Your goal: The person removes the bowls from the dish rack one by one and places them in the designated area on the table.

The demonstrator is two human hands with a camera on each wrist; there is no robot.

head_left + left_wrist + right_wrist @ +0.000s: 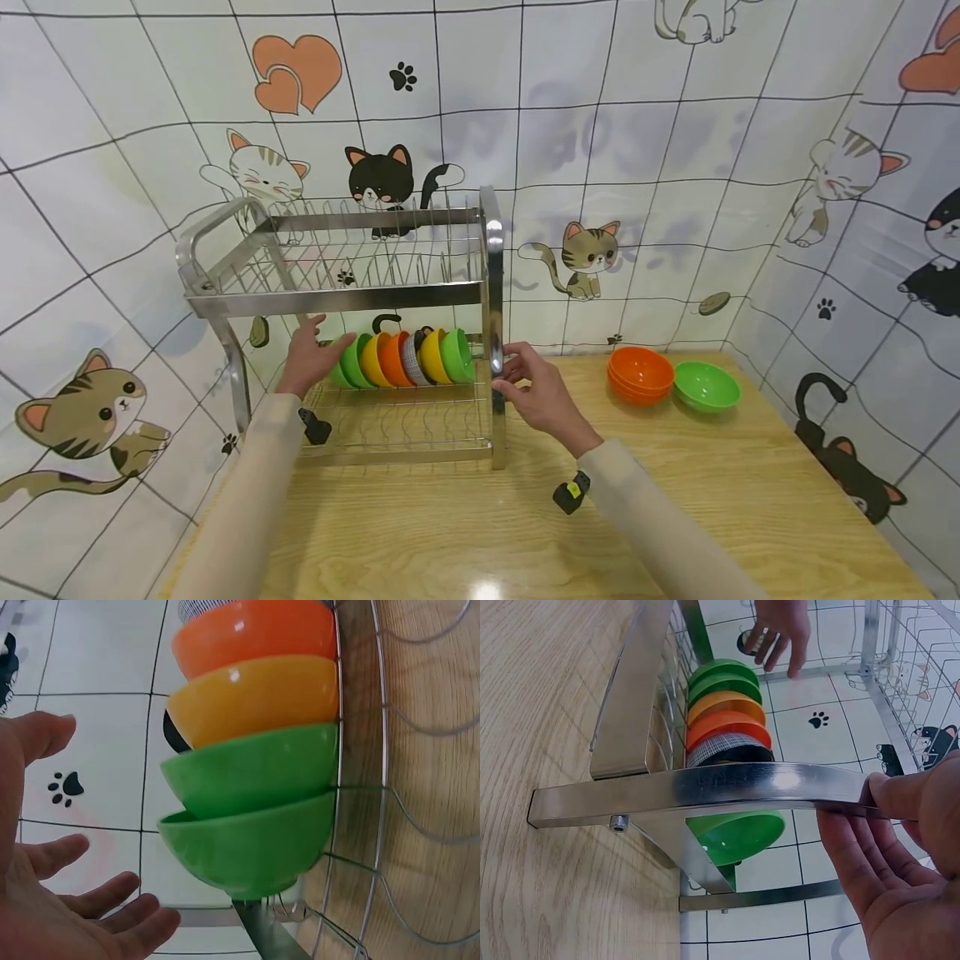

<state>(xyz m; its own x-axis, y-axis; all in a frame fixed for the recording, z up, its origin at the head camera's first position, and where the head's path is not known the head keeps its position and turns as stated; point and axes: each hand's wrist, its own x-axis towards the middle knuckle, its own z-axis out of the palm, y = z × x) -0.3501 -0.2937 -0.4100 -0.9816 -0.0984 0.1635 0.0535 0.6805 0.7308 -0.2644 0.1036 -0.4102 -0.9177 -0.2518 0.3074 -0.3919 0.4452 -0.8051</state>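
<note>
Sleeves point(243, 508) foremost; right fingers point(849, 851) pinch rack post point(742, 784); left fingers point(109, 895) spread near green bowl point(251, 844).

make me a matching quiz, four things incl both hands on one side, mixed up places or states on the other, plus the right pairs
1. left hand
2. right hand
3. stack of round orange bowls
4. black-and-white checked bowl

A. gripping the silver metal rack
B. on the pale wooden table, right of the rack
C. turned on its side, in the rack
D. holding nothing, near round green bowls

Pairs: 1-D, 2-A, 3-B, 4-C
</note>
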